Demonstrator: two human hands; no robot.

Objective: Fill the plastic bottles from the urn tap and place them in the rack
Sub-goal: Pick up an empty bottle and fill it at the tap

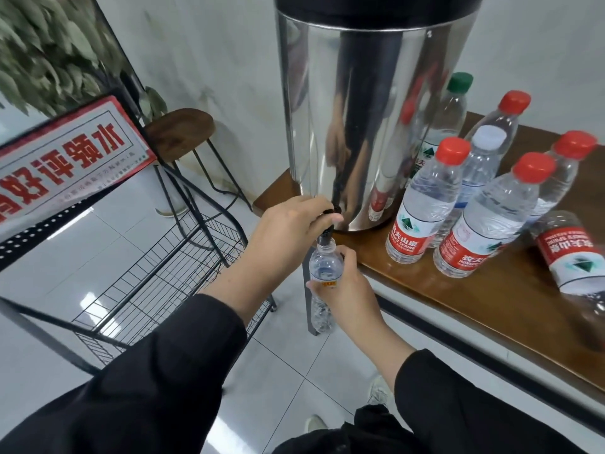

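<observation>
right grip (340, 283) is curled round an uncapped bottle (324, 270), held upright under the tap (328, 224) at 12 o'clock. left grip (288, 224) pinches the tap at the urn's (360, 109) base. capped bottles (484, 231) stand on the tabletop (474, 296) at 3 o'clock; the wire rack (157, 276) sits at 9 o'clock.

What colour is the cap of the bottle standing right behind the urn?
Green cap, seen in the head view.

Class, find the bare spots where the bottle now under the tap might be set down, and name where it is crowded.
The rack shelf, left of the hands, shows bare wire. The table is bare along its front edge, between the urn and the lying bottle. Right of the urn it is crowded with standing bottles. The left hand is at the tap; the right hand holds the open bottle.
</observation>
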